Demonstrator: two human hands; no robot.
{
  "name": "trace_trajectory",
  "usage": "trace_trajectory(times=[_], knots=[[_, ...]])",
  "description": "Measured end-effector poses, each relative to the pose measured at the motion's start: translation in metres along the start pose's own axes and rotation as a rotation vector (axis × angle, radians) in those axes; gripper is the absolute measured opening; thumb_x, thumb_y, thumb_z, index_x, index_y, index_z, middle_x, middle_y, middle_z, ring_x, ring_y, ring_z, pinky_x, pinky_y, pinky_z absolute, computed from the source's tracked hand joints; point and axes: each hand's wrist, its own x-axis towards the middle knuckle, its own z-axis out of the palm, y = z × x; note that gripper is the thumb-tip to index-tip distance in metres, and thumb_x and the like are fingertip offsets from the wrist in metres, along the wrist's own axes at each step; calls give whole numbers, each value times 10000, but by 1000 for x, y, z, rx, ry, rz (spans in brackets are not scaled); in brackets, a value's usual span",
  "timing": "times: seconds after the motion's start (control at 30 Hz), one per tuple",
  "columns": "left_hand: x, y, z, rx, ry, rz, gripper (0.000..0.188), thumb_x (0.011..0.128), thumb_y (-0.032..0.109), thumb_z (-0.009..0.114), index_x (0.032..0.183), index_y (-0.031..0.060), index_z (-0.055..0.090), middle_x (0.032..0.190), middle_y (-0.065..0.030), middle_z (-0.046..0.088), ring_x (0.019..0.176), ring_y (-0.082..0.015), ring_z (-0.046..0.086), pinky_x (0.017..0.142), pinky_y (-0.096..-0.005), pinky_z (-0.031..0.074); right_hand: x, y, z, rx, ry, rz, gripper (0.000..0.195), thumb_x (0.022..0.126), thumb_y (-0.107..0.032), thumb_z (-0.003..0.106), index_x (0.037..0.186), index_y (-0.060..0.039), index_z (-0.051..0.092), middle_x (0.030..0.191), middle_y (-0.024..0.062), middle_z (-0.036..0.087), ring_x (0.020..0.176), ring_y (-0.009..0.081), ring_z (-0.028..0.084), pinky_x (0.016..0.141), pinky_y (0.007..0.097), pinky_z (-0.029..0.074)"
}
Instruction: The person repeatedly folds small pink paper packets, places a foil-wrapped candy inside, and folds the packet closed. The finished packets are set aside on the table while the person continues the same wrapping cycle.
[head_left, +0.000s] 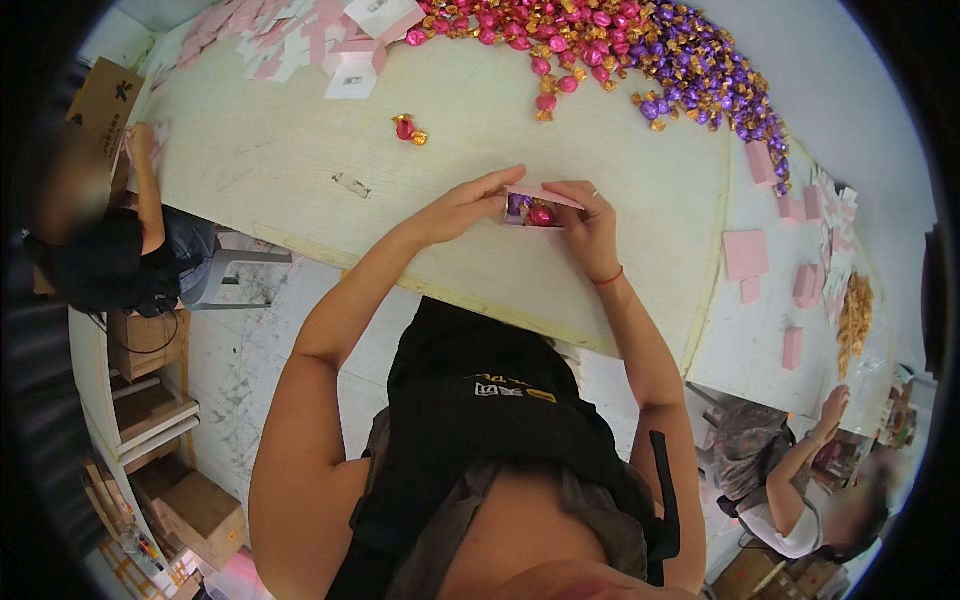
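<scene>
A small pink paperboard box (544, 195) is between my two hands above the light tabletop. Through its open side I see a red-pink foil-wrapped candy (541, 217) and a purple foil-wrapped candy (517, 203). My left hand (474, 201) grips the left end, fingers stretched along the edge. At the other end, my right hand (594, 225) holds the box with its fingers over the raised pink flap and the thumb by the opening. The right fingers hide part of the inside. A single red candy with gold twisted ends (406, 129) lies farther off, left of the box.
Heaps of red-pink candies (555, 45) and purple candies (712, 82) line the table's far side. Flat pink-and-white cartons (285, 45) are piled far left. Pink boxes (806, 285) and gold-wrapped pieces (855, 315) lie right. A person (105, 247) sits left, another (795, 495) right.
</scene>
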Motion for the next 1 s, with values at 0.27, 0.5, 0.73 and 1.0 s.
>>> trace_trajectory(times=[0.27,0.5,0.73,1.0], knots=[[6,-4,39,395,330,49,403,910,-68,531,1299,30,573,1126,-87,681,1041,-161,636,921,-291,486,-9,-33,5,-178,41,-141,358,876,44,619,1210,-60,694,1193,119,609,996,195,630,786,279,517],[6,-18,40,573,387,439,415,854,-104,491,1241,4,596,1238,-195,637,1142,-340,616,979,-401,477,-18,-32,-4,-284,-121,-160,369,851,-103,735,1211,-43,684,1253,151,624,963,252,661,819,330,548],[-4,-11,11,342,76,191,476,920,-35,431,1383,25,524,1511,-143,436,1397,-256,416,1139,-358,340,-12,-27,-5,-606,-63,-444,370,824,-109,747,1186,-58,687,1195,106,676,848,262,652,727,355,552],[-11,-9,16,396,125,319,339,841,24,714,1177,70,703,1452,-130,518,1358,-261,472,1062,-359,438,-12,-29,-9,-650,-91,-435,345,824,-120,740,1163,-65,704,1201,77,684,763,252,591,694,343,532]])
